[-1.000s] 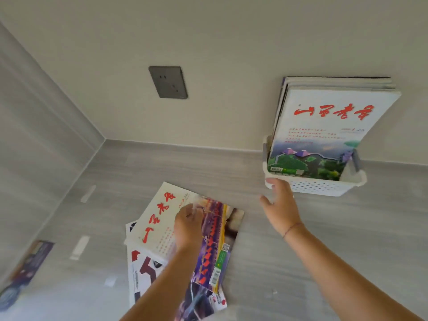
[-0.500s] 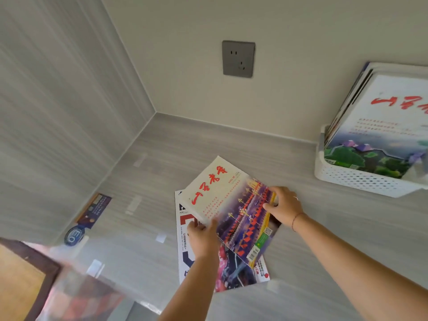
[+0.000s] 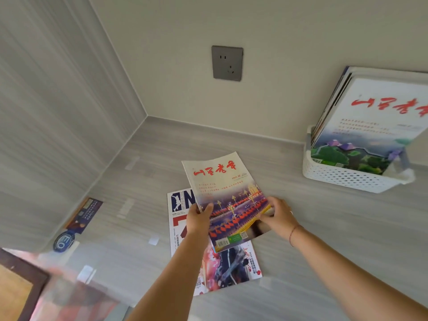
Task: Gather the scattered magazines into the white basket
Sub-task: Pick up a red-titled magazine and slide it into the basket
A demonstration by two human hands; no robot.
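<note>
A magazine with a red brush-script title [image 3: 225, 198] is gripped by both hands in front of the grey wall socket [image 3: 227, 63]. Its left edge is pinched by the left hand [image 3: 199, 220], thumb on the cover and fingers hidden beneath. Its right edge is clasped by the right hand [image 3: 279, 215], fingers curled onto the page edges; whether more than the cover is being lifted cannot be told. A basketball magazine [image 3: 216, 262] is seen flat on the grey counter [image 3: 324, 228] directly below the held one, largely covered by it and by the left forearm. To the right of the socket, the white perforated basket [image 3: 342, 176] is set against the wall, cut off by the frame's right edge; upright magazines [image 3: 375, 126] are held in it, the front cover blurred. Far left of the socket, a dark leaflet with a round badge [image 3: 76, 224] is seen against the side panel, its text unreadable. The lower left corner is smeared and unidentifiable.
</note>
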